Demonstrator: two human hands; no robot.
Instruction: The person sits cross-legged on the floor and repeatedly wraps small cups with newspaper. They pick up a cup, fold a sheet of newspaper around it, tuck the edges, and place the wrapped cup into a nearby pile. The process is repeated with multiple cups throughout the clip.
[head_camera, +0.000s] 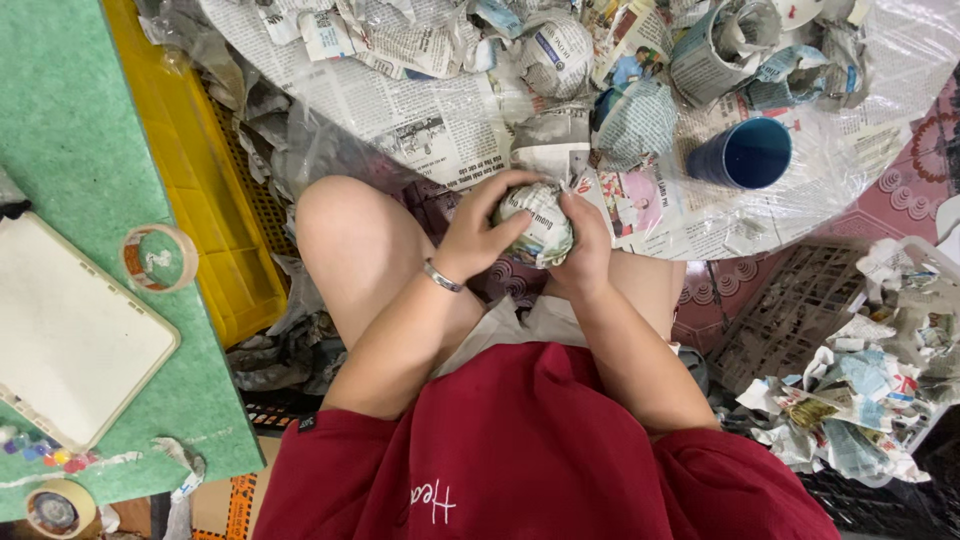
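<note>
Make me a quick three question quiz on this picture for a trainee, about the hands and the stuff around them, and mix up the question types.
1. True or false: both hands, left hand and right hand, are closed around the newspaper-wrapped bundle.
2. Multiple choice: what lies on its side on the newspaper sheets beyond the hands? A) a blue cup B) a red bowl C) a glass jar
3. Fill in: the roll of tape sits on the ____ table, next to the white tray.

Key
1. True.
2. A, the blue cup.
3. Green, the green table.
</note>
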